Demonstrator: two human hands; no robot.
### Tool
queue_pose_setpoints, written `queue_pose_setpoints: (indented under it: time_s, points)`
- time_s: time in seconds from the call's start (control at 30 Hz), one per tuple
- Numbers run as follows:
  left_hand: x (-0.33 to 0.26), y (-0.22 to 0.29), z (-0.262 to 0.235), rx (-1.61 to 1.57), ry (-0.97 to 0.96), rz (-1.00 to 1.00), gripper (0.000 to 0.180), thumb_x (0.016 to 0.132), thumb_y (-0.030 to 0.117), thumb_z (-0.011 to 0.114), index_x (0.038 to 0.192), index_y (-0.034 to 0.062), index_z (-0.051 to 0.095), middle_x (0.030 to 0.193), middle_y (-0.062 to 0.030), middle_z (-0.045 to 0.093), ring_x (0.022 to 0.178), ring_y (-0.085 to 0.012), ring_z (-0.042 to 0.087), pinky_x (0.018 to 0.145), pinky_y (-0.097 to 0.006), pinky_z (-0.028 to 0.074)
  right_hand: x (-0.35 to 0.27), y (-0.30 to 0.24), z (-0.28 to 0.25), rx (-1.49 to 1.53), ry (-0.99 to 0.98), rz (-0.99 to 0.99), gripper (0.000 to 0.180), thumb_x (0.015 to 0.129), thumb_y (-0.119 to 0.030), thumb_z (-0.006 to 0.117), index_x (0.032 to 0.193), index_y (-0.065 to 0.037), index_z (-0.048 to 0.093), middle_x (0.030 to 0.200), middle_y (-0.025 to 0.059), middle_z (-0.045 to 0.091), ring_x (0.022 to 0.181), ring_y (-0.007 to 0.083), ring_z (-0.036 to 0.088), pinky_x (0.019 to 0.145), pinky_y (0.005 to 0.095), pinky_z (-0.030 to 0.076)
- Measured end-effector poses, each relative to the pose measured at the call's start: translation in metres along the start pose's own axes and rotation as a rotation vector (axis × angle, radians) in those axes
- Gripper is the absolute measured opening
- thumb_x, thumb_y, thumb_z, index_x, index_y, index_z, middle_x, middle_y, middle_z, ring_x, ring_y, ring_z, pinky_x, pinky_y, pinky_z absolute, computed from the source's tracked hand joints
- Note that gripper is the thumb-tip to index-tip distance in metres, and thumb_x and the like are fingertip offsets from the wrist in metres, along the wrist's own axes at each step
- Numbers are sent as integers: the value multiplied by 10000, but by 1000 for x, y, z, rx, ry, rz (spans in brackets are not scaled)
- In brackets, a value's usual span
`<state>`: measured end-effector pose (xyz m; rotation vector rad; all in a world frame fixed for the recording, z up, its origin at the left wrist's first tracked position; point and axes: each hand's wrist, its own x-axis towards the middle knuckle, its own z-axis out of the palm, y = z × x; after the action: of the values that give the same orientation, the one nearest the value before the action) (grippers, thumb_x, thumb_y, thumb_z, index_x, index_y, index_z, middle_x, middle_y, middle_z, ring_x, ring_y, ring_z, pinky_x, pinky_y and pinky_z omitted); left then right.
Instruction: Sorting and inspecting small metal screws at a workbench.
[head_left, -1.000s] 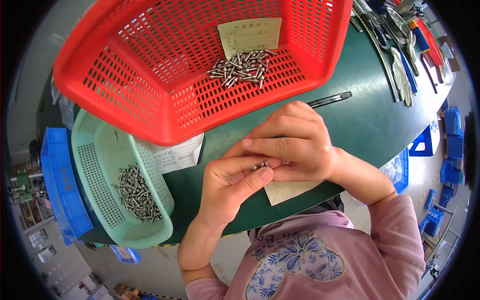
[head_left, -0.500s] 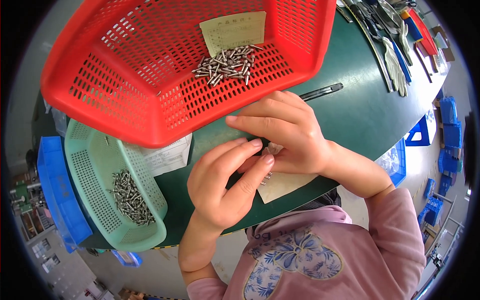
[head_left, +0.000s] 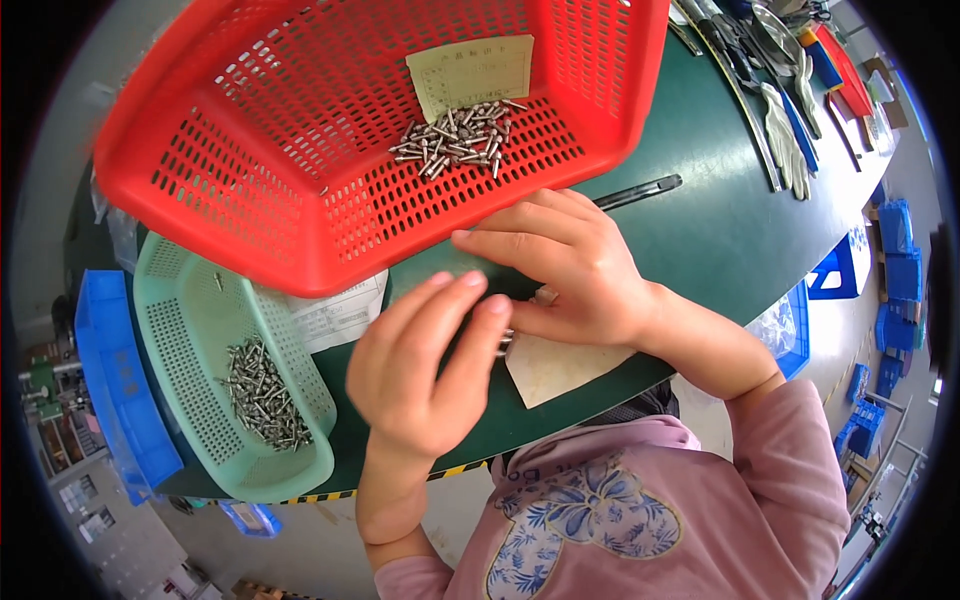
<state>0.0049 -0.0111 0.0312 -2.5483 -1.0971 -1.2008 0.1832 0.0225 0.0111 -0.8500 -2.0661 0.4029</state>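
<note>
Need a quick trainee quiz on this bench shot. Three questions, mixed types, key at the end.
1. True or false: small metal parts lie in both the red basket and the green basket.
2. Which container has the pale yellow card standing in it? A) green basket B) blue bin C) red basket
3. Fill in: of the worker's two hands, the ____ one is nearer the green basket.

Key:
1. True: each has a pile.
2. C: the card stands behind its pile.
3. Left: the left hand is closer.
</note>
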Motion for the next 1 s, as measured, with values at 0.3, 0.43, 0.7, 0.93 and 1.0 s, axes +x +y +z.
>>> queue_pose_setpoints:
  time_s: [0.3, 0.43, 0.7, 0.93, 1.0]
  points:
    - [-52, -23, -121, 363, -155, -828, 242, 792, -31, 602, 1029, -28, 654, 1096, -153, 573, 965, -276, 574, 741, -331, 498, 26, 50, -13, -383, -61, 79, 169, 686, -96, 626, 845, -80, 681, 800, 48, 606, 798, 248, 574, 690, 373, 458]
    - [-41, -17, -109, 411, -134, -831, 301, 786, 27, 641, 1083, -22, 628, 1118, -143, 574, 1016, -289, 558, 845, -364, 462, 38, 61, -15, -372, -156, 48, 195, 685, -82, 636, 874, -57, 677, 836, 73, 606, 819, 267, 571, 694, 390, 477]
    - [19, -3, -19, 4, -101, -387, 234, 717, 112, 716, 924, 14, 668, 1015, -103, 588, 894, -282, 577, 737, -368, 472, 56, 54, -14, -493, -325, 29, 119, 723, -166, 662, 782, -63, 645, 778, 72, 581, 817, 270, 577, 692, 401, 475]
    - [-4, -17, 21, -176, -79, -497, 146, 734, 85, 691, 862, 21, 667, 930, -68, 604, 853, -256, 591, 726, -359, 486, 62, 50, -18, -369, -523, 316, 161, 744, -200, 669, 767, -55, 604, 761, 92, 595, 779, 294, 582, 666, 403, 468]
    - [-7, -18, 22, -180, -57, -502, 133, 730, 72, 689, 850, 22, 666, 919, -64, 606, 839, -252, 592, 714, -352, 486, 60, 49, -21, -365, -530, 308, 171, 747, -205, 669, 773, -52, 597, 765, 96, 598, 778, 297, 582, 661, 403, 467]
